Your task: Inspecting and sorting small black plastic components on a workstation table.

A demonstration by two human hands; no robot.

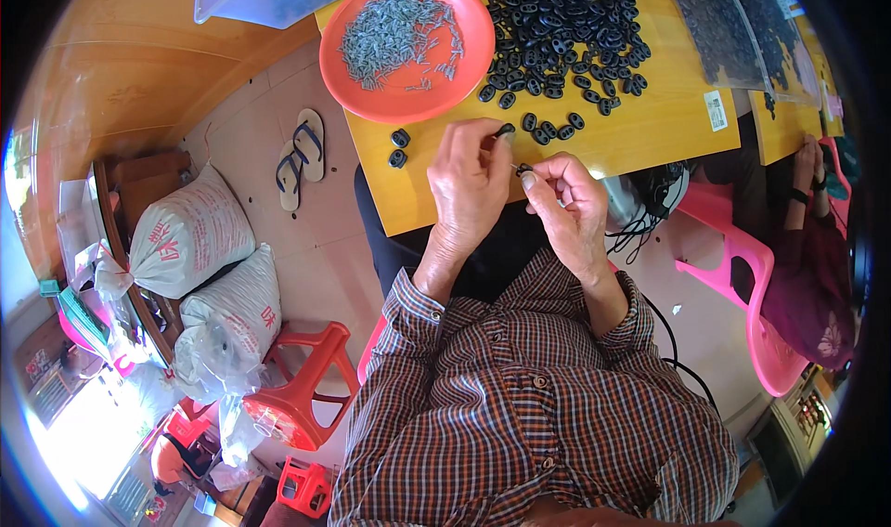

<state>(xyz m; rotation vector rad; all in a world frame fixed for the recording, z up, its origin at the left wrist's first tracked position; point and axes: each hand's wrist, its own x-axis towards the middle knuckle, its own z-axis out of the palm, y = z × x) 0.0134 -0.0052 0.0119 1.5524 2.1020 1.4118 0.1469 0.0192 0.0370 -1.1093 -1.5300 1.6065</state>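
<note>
My left hand (467, 176) is above the near edge of the yellow table, its thumb and fingers pinched on a small black plastic piece (506, 130). Close beside it, my right hand (574, 202) pinches a black cord lock part (524, 169) between thumb and forefinger. A thin metallic bit (514, 165) shows between the two hands, too small to make out fully. Beyond them lies a big heap of black two-hole cord lock parts (561, 35), with several loose ones (552, 130) nearer me. A red plate (408, 107) carries many small metal springs (390, 39).
Two black cord locks (399, 148) sit left of my hands on the table (399, 197). Clear bags of black parts (719, 30) lie far right. A person in dark red (798, 286) sits to the right by a pink chair (733, 248). White sacks (190, 230) and a red stool (306, 378) stand left.
</note>
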